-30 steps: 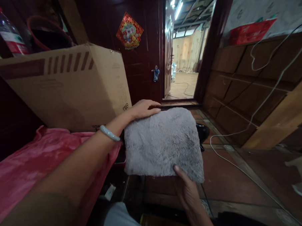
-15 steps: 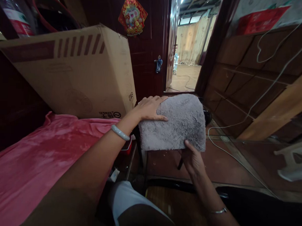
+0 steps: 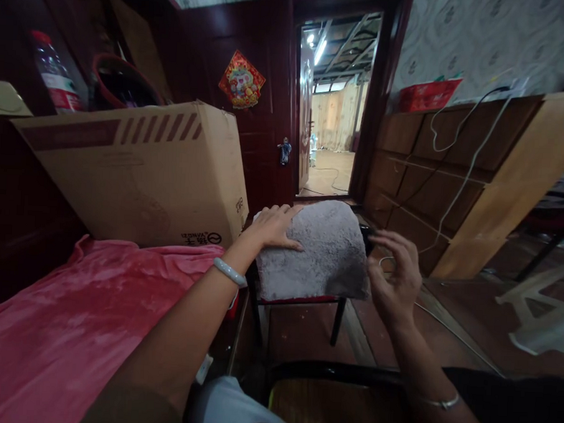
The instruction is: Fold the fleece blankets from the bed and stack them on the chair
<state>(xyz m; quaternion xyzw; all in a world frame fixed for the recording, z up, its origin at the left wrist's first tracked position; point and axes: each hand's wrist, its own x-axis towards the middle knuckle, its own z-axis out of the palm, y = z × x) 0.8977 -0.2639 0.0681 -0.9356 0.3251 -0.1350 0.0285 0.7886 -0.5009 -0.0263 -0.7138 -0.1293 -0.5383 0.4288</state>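
Note:
A grey fluffy cloth (image 3: pixel 324 254) with a plush surface and a rounded far edge lies spread on the seat of a black-legged chair (image 3: pixel 339 323). I cannot tell whether it is folded. My left hand (image 3: pixel 276 227) rests on its left part, palm down, fingers stretched out and thumb spread. To the right of the cloth, my right hand (image 3: pixel 395 279) is raised and apart from it. Its fingers are bent and separated from the thumb, and nothing shows between them.
A large cardboard box (image 3: pixel 138 174) stands at left behind a pink blanket (image 3: pixel 120 285). Brown drawers (image 3: pixel 447 175) with hanging white cords are at right. A white plastic stool (image 3: pixel 539 304) stands on the floor at far right. An open doorway (image 3: pixel 330 170) lies ahead.
My right hand has let go of the cloth's near right edge and moved up and right. My left hand remains on the cloth. The camera view has tilted upward.

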